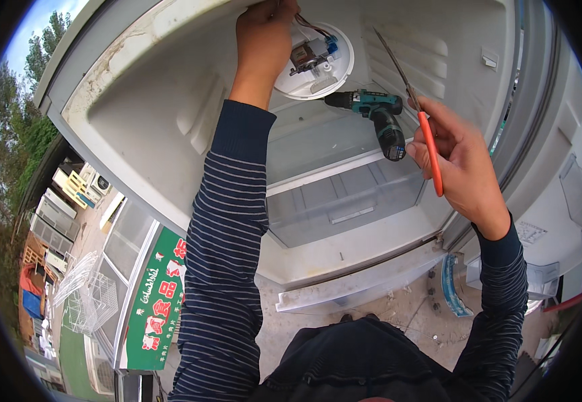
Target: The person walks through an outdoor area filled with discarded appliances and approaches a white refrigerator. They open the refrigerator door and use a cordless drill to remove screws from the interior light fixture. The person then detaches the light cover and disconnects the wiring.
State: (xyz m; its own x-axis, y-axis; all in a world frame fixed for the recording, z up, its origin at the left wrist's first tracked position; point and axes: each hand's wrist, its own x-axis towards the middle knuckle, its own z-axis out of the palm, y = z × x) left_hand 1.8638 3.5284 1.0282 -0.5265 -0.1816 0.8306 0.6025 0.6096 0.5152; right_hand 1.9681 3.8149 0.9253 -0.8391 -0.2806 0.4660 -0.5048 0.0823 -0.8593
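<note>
Inside an open refrigerator (137, 120), my left hand (264, 40) is raised to the top edge of the view. Its fingers are closed around thin wires, though the fingertips are partly cut off. Dark wires (310, 25) run from there to a round white cover (336, 74), which hangs beside the hand with a small motor (308, 55) and a blue connector on it. My right hand (462, 151) holds red-handled scissors (430, 151), seen edge-on, blades pointing up and left. Between my hands, a teal and black cordless drill (371, 107) lies in the compartment.
Below the drill are a glass shelf (318, 151) and a clear drawer (344, 201). A pale drawer front (358, 281) juts out at the bottom. The open door (559, 181) is on the right. Wire baskets (96, 298) and a green sign (153, 308) stand outside on the left.
</note>
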